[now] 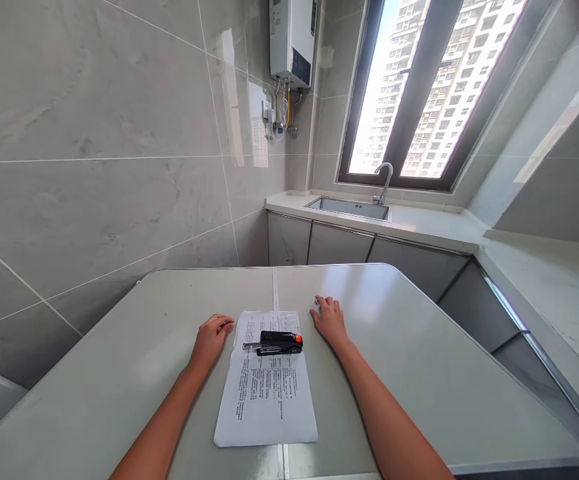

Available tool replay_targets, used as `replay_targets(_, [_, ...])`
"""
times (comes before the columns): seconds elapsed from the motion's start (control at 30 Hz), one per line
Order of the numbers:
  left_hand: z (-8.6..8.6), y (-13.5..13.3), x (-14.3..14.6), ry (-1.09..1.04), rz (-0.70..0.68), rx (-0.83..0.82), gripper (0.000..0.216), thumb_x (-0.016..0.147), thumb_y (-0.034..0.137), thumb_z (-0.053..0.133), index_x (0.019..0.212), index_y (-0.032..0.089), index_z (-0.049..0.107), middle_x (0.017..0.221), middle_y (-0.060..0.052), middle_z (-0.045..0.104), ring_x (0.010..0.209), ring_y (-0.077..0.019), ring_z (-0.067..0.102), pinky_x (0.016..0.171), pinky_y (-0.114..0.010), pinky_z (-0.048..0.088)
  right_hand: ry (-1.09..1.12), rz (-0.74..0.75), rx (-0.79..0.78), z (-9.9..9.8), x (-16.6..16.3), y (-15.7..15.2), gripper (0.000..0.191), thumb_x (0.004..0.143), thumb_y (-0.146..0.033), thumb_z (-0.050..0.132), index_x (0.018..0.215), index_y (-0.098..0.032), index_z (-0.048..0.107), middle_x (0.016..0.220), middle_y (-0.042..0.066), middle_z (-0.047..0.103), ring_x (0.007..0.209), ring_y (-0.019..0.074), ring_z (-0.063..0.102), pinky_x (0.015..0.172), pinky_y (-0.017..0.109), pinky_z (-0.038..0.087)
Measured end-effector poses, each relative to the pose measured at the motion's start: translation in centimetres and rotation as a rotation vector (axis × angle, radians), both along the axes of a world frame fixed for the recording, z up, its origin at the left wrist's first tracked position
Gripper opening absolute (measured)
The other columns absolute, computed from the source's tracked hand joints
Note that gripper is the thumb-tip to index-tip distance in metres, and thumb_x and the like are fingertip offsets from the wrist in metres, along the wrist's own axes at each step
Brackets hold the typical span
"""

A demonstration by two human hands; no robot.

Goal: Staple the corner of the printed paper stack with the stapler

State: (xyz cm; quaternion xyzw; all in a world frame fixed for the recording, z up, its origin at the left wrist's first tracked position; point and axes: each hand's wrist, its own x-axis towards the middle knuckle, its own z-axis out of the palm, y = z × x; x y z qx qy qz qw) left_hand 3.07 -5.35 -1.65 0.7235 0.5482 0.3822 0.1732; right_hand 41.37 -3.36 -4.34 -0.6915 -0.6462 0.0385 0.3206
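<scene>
A stack of printed paper sheets (267, 393) lies on the pale table (419, 360) in front of me. A black stapler with an orange end (275, 343) rests across the upper part of the sheets. My left hand (211, 337) sits on the table just left of the paper, its fingers curled loosely toward the paper's edge and holding nothing I can make out. My right hand (328, 319) lies on the table at the paper's upper right corner, fingers bent, touching the table.
A grey tiled wall (94, 167) runs along the left. Behind the table stand a counter with a steel sink (349, 208) and tap (384, 180) under a window. A water heater (292, 40) hangs on the wall. Another counter (544, 287) runs along the right.
</scene>
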Motion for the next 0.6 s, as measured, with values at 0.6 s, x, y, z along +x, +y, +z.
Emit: replay_targets(0.6, [2.0,-2.4,3.2,-0.223,-0.240,-0.105,0.029,0.093,0.044,0.063,0.107,0.021,0.075,0.094,-0.006,0.071,0.081,-0.0195,0.062,0.078,-0.033,0.053,0.301,0.648,0.257,5.2,-6.2,-5.2,0.027,0.099,-0.030,0.059,0.125,-0.025,0.063,0.106,0.007,0.066,0.102,0.0240,0.057,0.092,0.040,0.050])
